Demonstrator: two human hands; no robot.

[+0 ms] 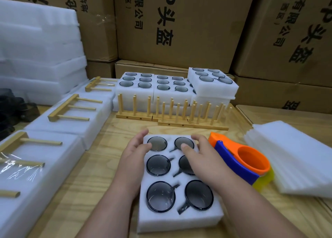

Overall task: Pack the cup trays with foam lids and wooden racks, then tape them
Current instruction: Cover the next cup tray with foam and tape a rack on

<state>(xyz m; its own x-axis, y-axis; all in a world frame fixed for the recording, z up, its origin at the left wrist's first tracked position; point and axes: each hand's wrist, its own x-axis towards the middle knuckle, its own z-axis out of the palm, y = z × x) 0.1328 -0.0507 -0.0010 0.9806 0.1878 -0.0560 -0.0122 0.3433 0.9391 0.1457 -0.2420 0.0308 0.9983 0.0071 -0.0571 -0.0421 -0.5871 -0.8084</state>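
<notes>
Foam cup tray (179,218) lies on the wooden table (100,166) directly below the camera, its six round pockets each filled with a dark glass cup (160,196) with a handle. Both hands reach to the tray's far end: the left hand (136,148) rests at the far left corner with fingers loosely spread, and the right hand (199,151) lies over the far right cups, covering part of the middle right one; neither hand plainly grips anything, fingers relaxed rather than clenched. Just right of the tray sits an orange and blue tape dispenser (239,160) with a yellow part at its near end; the tape itself cannot be made out. A stack of thin foam lids (294,158) lies further right, cut off by the edge. Upright wooden racks (172,112) stand in a row beyond the tray, partly hiding more filled cup trays (154,86) behind them. Along the left, packed foam blocks (71,115) carry wooden racks (70,106) laid flat on top, the nearest ones under crinkled clear tape and cut off at the frame. A tall pile of foam sheets (39,45) fills the upper left, with a dark object below it too dim to identify. Cardboard cartons (179,25) behind bear sideways Chinese print reading 有限公司 and 头盔.
</notes>
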